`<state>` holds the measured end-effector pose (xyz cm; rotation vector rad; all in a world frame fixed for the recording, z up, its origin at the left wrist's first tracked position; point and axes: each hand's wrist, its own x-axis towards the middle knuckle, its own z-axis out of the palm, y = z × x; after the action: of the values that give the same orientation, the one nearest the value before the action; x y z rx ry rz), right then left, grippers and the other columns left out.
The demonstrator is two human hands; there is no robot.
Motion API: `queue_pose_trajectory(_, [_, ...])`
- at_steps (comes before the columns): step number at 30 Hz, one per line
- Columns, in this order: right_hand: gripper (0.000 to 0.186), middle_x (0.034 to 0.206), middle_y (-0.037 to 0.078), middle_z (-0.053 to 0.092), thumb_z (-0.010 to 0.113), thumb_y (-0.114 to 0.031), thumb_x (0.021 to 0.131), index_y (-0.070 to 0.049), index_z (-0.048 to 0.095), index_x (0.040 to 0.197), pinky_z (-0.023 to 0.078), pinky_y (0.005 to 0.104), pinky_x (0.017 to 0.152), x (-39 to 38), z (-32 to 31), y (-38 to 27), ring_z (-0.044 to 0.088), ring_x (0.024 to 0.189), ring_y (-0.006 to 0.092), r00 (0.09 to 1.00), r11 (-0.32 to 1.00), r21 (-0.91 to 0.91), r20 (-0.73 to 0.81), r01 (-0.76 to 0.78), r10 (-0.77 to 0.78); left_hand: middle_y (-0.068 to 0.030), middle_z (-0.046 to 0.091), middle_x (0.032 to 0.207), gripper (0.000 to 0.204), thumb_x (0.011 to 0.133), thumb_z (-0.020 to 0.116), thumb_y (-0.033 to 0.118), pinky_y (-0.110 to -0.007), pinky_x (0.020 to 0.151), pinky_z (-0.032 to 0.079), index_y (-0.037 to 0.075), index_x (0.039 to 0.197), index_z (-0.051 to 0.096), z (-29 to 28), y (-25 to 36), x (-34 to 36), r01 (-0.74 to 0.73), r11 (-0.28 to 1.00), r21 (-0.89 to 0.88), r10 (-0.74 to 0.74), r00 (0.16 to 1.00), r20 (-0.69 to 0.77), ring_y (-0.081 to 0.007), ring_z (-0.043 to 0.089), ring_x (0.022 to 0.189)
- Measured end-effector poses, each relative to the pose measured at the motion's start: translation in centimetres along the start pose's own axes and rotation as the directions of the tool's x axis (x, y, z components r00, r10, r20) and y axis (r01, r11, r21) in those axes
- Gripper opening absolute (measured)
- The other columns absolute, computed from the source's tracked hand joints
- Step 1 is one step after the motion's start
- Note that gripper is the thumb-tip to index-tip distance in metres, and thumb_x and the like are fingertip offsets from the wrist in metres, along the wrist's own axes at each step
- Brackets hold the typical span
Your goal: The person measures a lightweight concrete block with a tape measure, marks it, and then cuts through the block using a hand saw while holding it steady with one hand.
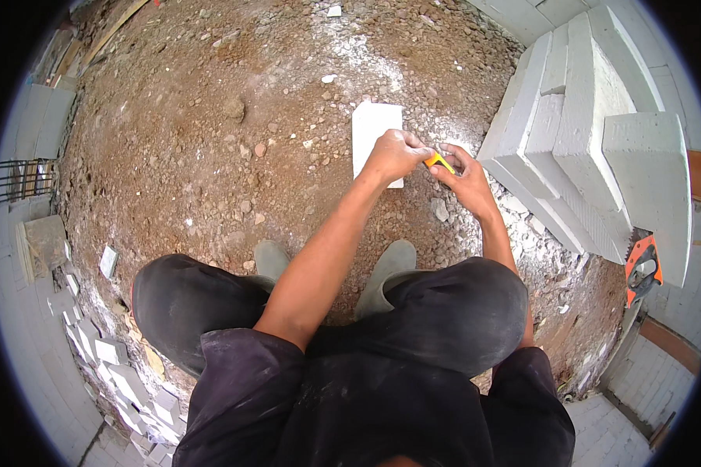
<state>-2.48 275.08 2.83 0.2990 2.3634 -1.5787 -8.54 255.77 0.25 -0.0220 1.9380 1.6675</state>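
Both hands meet on a small yellow tool beside the white slab.

I see my left hand (pixel 393 153) and right hand (pixel 466 177) both pinched shut on the yellow tool (pixel 439 161), just right of the white slab (pixel 371 128) lying on the gravel ground (pixel 210 140); stacked white blocks (pixel 592 148) stand further right.
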Motion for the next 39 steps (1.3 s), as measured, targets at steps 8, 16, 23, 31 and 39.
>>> queue_pose_trajectory(8, [0.085,0.129,0.018,0.066,0.090,-0.038,0.075,-0.008,0.051,0.144,0.044,0.0417,0.104,6.0,0.6,-2.6,0.061,0.121,0.0278,0.964,0.971,-0.177,0.238,0.161,-0.117,-0.0022,0.072,0.090,0.026,0.084,0.084,0.025,-0.028,0.066,0.053,0.009,0.101,0.072,-6.1,-0.7,1.1,0.097,0.992,-0.082,-0.090,0.992,0.086,-0.0109,0.065,0.076])
queue_pose_trajectory(16, [0.066,0.127,0.018,0.065,0.078,-0.039,0.084,-0.014,0.056,0.141,0.045,0.0435,0.105,10.2,-2.3,1.6,0.060,0.122,0.0342,0.961,0.859,-0.452,0.235,0.239,-0.144,-0.0016,0.070,0.087,0.017,0.087,0.081,0.015,-0.023,0.061,0.051,0.008,0.098,0.070,-10.3,-3.4,3.9,0.071,0.981,-0.183,-0.093,0.989,-0.112,-0.0085,0.062,0.071])
queue_pose_trajectory(23, [0.056,0.119,0.018,0.064,0.070,-0.036,0.087,-0.019,0.061,0.139,0.047,0.0470,0.101,12.7,-3.7,6.1,0.059,0.112,0.0390,0.969,0.700,-0.677,0.093,0.229,-0.227,-0.0079,0.073,0.078,0.021,0.084,0.083,0.017,-0.031,0.059,0.054,0.000,0.095,0.075,-9.6,-6.0,8.4,0.166,0.986,0.014,-0.146,0.901,-0.409,-0.0153,0.069,0.070])
queue_pose_trajectory(31, [0.059,0.126,0.014,0.059,0.074,-0.028,0.085,-0.022,0.059,0.141,0.046,0.0473,0.104,12.5,-3.2,8.3,0.053,0.119,0.0376,0.982,0.725,-0.680,-0.044,0.105,-0.184,-0.0211,0.075,0.083,0.030,0.083,0.081,0.031,-0.044,0.070,0.057,0.003,0.096,0.080,-6.7,-4.2,7.2,0.203,0.723,0.661,0.207,0.848,-0.488,-0.0330,0.073,0.076])
queue_pose_trajectory(39, [0.059,0.122,0.014,0.060,0.077,-0.023,0.085,-0.020,0.059,0.141,0.046,0.0448,0.102,11.8,-1.9,8.1,0.054,0.113,0.0359,0.946,0.718,-0.673,-0.083,0.178,-0.313,-0.0225,0.073,0.084,0.018,0.085,0.069,0.019,-0.049,0.074,0.059,0.002,0.086,0.074,-6.0,-3.7,5.7,0.203,0.536,0.819,0.286,0.870,-0.402,-0.0407,0.073,0.082])
